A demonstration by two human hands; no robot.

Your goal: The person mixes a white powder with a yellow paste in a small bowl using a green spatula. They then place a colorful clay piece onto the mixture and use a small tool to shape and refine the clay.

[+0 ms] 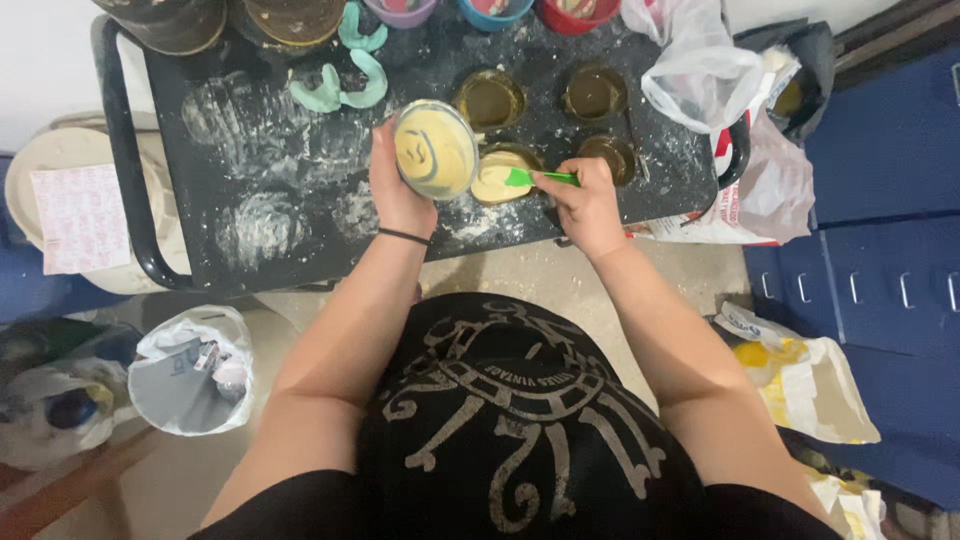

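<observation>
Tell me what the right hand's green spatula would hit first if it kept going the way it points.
The right hand aims the green spatula leftward; its tip already sits at the yellow batter in the near mould. Beyond that, probably the tilted bowl in the left hand, though depth is unclear.

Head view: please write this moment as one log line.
left hand: holds tilted bowl of yellow batter | right hand: holds green spatula over batter-filled mould | surface: floury black cart top

tray (250, 120): dark, matt, flour-dusted, rough | bowl (435, 150): seemingly clear plastic, smeared with glossy yellow batter | spatula (530, 178): smooth green, probably silicone | bags (700, 70): thin crinkled plastic | cabinets (880, 200): blue painted metal
</observation>
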